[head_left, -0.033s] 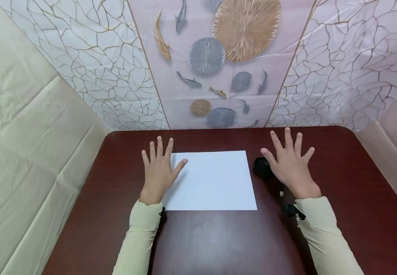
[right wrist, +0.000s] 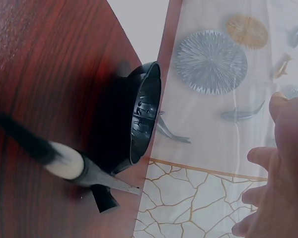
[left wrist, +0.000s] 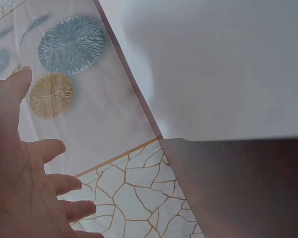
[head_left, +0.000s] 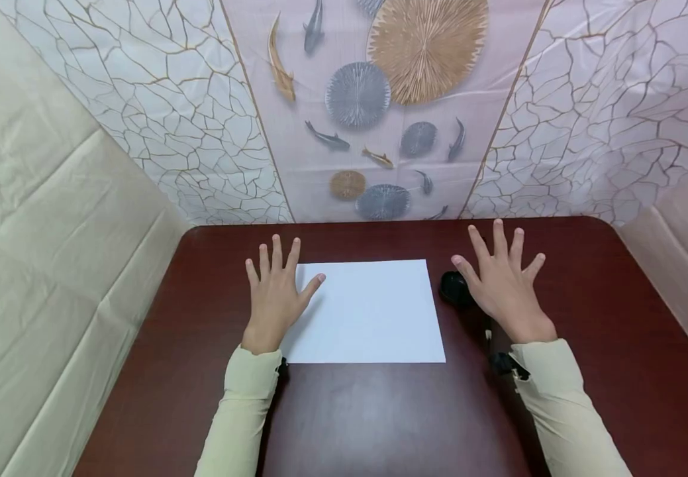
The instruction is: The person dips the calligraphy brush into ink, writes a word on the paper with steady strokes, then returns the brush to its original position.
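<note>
A white sheet of paper point(head_left: 367, 311) lies flat on the dark red table. My left hand point(head_left: 275, 298) is over the paper's left edge, fingers spread, holding nothing; its shadow falls on the sheet. To the right of the paper, my right hand point(head_left: 504, 285) is also spread and holds nothing. Partly hidden beneath it is a small black dish point(head_left: 453, 289) with a ribbed inside and dark wet spots, seen better in the right wrist view. Close by the dish in that view is a calligraphy brush point(right wrist: 67, 161) with a dark tip and a whitish band.
A small black piece point(right wrist: 105, 199) sits by the brush; its kind is unclear. A patterned cloth point(head_left: 344, 159) hangs behind the table's point(head_left: 355, 417) far edge. Pale cloth walls point(head_left: 40, 298) flank both sides. Dark straps point(head_left: 507, 364) show at the wrists.
</note>
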